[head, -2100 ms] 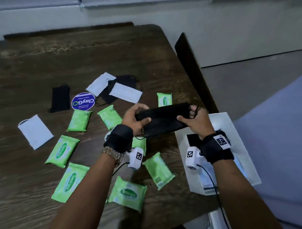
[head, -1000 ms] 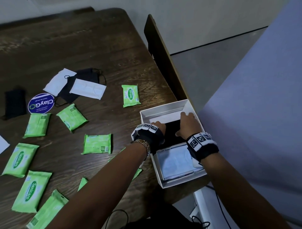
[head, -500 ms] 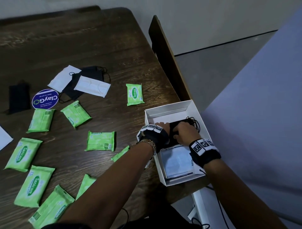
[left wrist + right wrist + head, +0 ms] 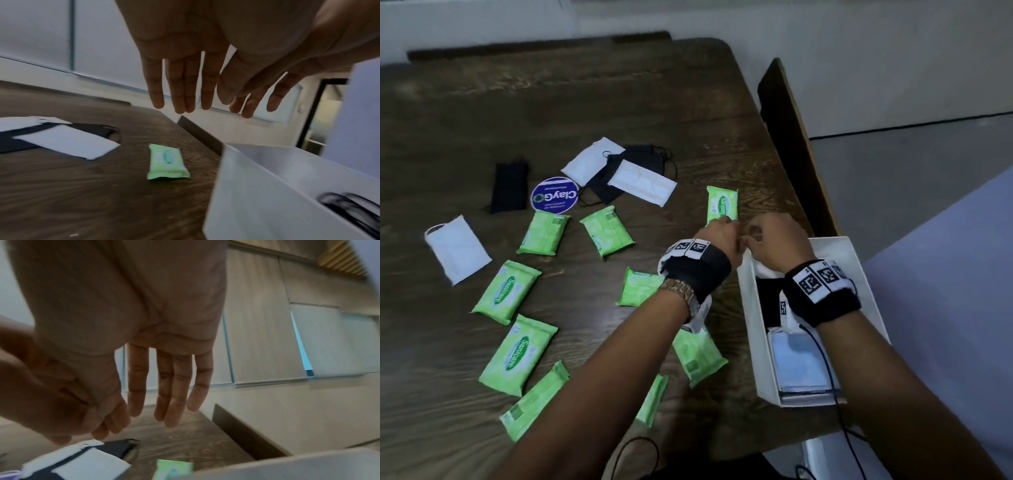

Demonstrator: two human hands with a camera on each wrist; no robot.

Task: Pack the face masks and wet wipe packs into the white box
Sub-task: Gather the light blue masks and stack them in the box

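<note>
We note bare tabletop (image 4: 585, 96) beyond the white box (image 4: 748, 301), on its far left, open for passage. Just left of the box's far corner lies one wet wipe pack (image 4: 722, 205), and both hands, left hand (image 4: 717, 240) and right hand (image 4: 779, 240), hang over that corner with straight fingers (image 4: 183, 91). Left of the box, green packs and the mask pile (image 4: 619, 174) crowd the surface. A dark chair back (image 4: 791, 137) stands close beyond the box.
</note>
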